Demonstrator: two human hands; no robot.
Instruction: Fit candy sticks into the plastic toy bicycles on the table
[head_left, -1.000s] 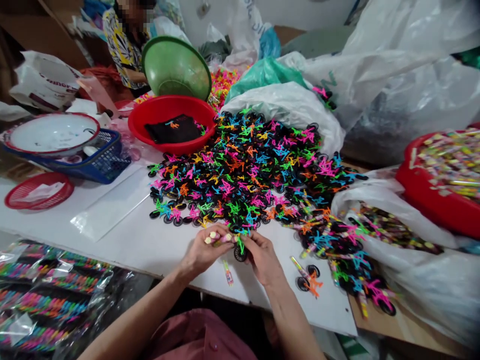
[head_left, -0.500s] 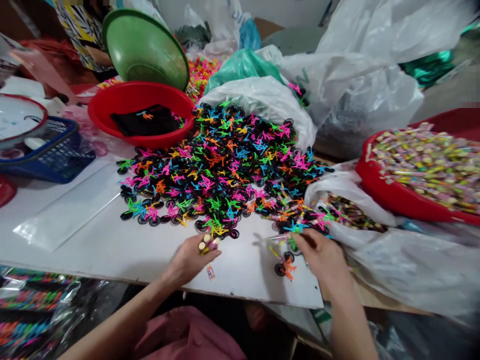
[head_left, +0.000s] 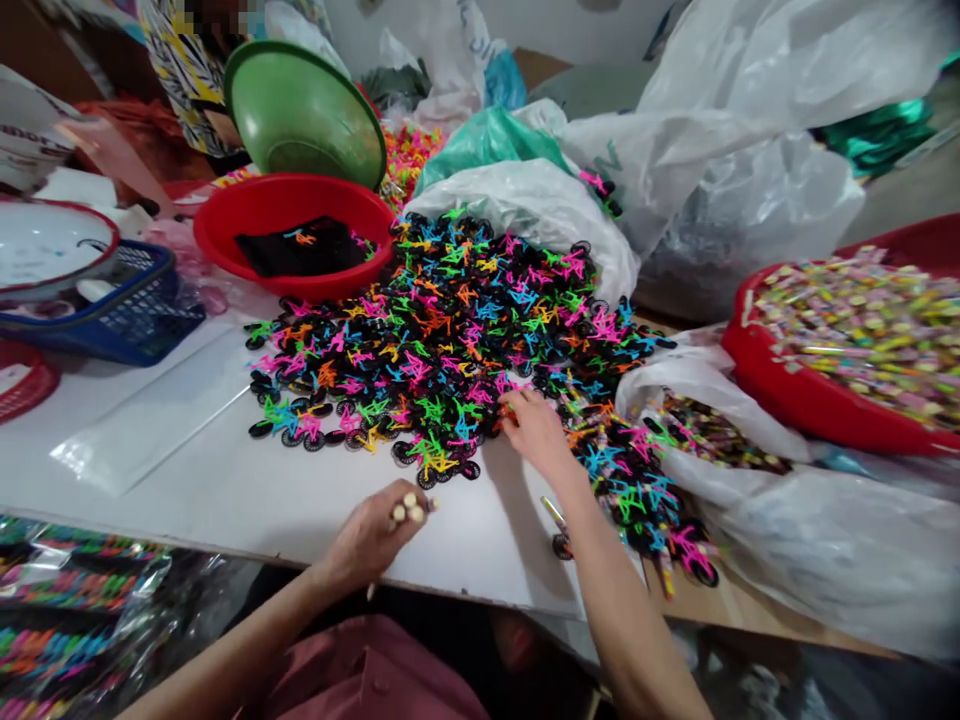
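Observation:
My left hand (head_left: pixel 375 535) is closed around several slim tubes (head_left: pixel 411 508) with round cream-coloured ends pointing up and outward. It rests just above the white tabletop near the front edge. At the near side of a big heap of toy bicycles (head_left: pixel 427 350), with black wheels and bright frames, my right hand (head_left: pixel 536 430) has its fingers curled on a toy bicycle (head_left: pixel 511 408), of which only an orange bit shows. Under my right forearm, a loose tube (head_left: pixel 553 512) lies on the table beside a partly hidden black wheel (head_left: pixel 561 546).
A red basin (head_left: pixel 840 400) full of similar tubes stands at right, beside a white plastic bag (head_left: pixel 817 520). Behind the heap are a red basin (head_left: pixel 292 285), a green basin (head_left: pixel 307 110) and more bags. A blue basket (head_left: pixel 142 310) and clear plastic sleeve (head_left: pixel 142 430) lie left.
My right hand has moved left and away from me, from the tubes and bicycles at the right to the heap's near edge. My left hand still holds its tubes, slightly lower.

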